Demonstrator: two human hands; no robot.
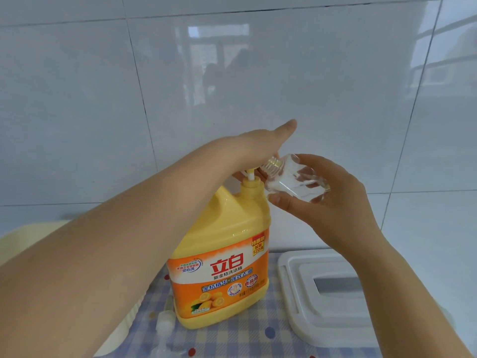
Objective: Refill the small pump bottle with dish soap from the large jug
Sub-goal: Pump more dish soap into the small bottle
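A large yellow dish soap jug (219,241) with an orange label stands on the checked cloth. My left hand (258,146) lies over its pump head (249,174), fingers curled down round it and thumb pointing away. My right hand (335,202) grips the small clear bottle (291,179). The bottle is tilted, with its open threaded neck against the jug's pump spout, and looks nearly empty. Its removed clear pump top (164,324) lies on the cloth in front of the jug, at the lower left.
A white plastic box lid (322,293) with a rectangular opening sits to the right of the jug. A cream-coloured object (25,239) lies at the left edge under my forearm. The blue checked cloth (232,339) covers the surface. A tiled wall stands close behind.
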